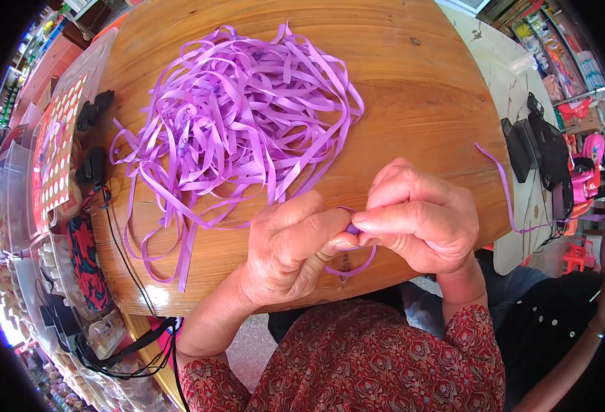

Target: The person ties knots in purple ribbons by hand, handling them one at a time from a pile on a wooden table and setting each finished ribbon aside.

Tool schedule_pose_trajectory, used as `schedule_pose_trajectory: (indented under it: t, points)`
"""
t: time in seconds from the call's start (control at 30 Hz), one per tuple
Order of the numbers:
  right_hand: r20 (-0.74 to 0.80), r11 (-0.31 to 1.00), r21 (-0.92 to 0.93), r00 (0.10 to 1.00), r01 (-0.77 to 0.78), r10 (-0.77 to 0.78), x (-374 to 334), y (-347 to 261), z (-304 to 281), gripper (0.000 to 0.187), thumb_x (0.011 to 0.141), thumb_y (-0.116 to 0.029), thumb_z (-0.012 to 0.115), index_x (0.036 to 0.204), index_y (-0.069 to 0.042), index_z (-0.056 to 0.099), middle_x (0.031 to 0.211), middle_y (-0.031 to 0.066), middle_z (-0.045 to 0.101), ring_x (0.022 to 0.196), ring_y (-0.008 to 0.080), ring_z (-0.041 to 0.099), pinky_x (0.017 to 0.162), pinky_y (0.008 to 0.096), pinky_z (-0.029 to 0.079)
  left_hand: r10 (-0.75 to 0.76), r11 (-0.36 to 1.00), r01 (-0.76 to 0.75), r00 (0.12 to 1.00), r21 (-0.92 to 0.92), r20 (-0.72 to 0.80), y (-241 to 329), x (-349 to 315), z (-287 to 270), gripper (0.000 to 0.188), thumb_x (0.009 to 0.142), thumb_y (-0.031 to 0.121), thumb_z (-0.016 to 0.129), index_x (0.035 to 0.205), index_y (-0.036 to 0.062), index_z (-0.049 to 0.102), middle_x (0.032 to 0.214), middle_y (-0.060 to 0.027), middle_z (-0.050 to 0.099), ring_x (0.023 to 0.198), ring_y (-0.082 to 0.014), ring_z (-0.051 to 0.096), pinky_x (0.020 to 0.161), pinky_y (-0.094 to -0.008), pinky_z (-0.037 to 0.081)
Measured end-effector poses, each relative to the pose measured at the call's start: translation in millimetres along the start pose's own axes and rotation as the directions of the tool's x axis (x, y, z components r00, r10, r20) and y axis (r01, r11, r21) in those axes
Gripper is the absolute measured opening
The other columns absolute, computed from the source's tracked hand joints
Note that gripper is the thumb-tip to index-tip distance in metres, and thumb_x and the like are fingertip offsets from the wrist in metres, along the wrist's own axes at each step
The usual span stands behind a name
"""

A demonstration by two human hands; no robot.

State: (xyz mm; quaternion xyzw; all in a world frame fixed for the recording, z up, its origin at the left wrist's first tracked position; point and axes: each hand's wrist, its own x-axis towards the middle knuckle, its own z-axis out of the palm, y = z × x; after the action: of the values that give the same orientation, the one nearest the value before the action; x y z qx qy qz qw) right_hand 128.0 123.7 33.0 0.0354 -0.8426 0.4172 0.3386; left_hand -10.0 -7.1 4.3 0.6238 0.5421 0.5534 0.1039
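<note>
My left hand (pixel 290 246) and my right hand (pixel 422 216) meet above the near part of the wooden table, both closed in a pinch. Between their fingertips is a small knotted bit of purple ribbon (pixel 352 229). A loop of that ribbon hangs below the fingers, and another bit arches just above them. Most of the held piece is hidden by my fingers. Beyond my left hand lies a big tangled heap of purple ribbons (pixel 240 123), with several small knots showing. A few strands trail from the heap toward the near edge.
The wooden table (pixel 412 96) spans the middle. On the left are a dotted red-and-gold sheet (pixel 61 154), black clips and a black cable (pixel 120 254). At right, black boxes (pixel 520 147) stand beside a loose purple ribbon strand (pixel 505 182). Another person's arm (pixel 577 357) shows at lower right.
</note>
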Motion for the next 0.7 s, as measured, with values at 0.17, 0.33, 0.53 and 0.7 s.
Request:
schedule_pose_trajectory:
  t: [0.17, 0.33, 0.53, 0.7]
  points:
    - [0.011, 0.983, 0.164, 0.997, -0.082, 0.081, -1.5, 2.7, 1.3, 0.017, 0.072, -0.009, 0.074, 0.083, 0.002, 0.067, 0.073, 0.0089, 0.061, 0.061, 0.0183, 0.057, 0.058, 0.0322, 0.046, -0.016, 1.0, 0.016, 1.0, -0.018, 0.015, -0.1, -0.2, -1.2, 0.014, 0.081, 0.013, 0.068, 0.089, 0.0032, 0.064, 0.063, -0.0046, 0.046, 0.049, -0.0173, 0.046, 0.043, -0.0308, 0.036]
    - [-0.005, 0.95, 0.291, 0.993, -0.11, 0.117, -6.0, 6.0, 6.5, 0.015, 0.074, -0.007, 0.073, 0.083, 0.002, 0.066, 0.073, 0.0088, 0.061, 0.061, 0.018, 0.057, 0.058, 0.032, 0.046, -0.053, 0.988, 0.057, 0.998, -0.142, 0.031, -2.6, -3.9, 1.9, 0.011, 0.083, 0.011, 0.066, 0.09, 0.0023, 0.063, 0.064, -0.006, 0.048, 0.052, -0.0181, 0.048, 0.045, -0.0301, 0.036]
    - [-0.012, 0.993, 0.117, 1.0, 0.005, -0.004, -3.7, 9.5, 5.8, 0.018, 0.074, -0.011, 0.074, 0.085, 0.0, 0.066, 0.073, 0.0075, 0.061, 0.061, 0.0174, 0.056, 0.059, 0.0321, 0.045, -0.09, 0.974, 0.094, 0.995, -0.204, 0.032, -4.5, -7.0, 4.5, 0.01, 0.086, 0.009, 0.063, 0.091, 0.0011, 0.062, 0.067, -0.0064, 0.051, 0.054, -0.019, 0.048, 0.048, -0.0303, 0.038]
    - [0.006, 0.992, -0.076, 0.995, 0.104, -0.103, -1.9, 7.6, 2.9, 0.022, 0.072, -0.02, 0.075, 0.083, -0.003, 0.066, 0.072, 0.0032, 0.059, 0.06, 0.015, 0.053, 0.06, 0.0319, 0.044, -0.135, 0.936, 0.159, 0.986, -0.314, 0.097, -1.8, -5.5, 1.3, 0.011, 0.086, 0.01, 0.063, 0.091, 0.0007, 0.062, 0.068, -0.0075, 0.051, 0.057, -0.0193, 0.05, 0.051, -0.0297, 0.039]
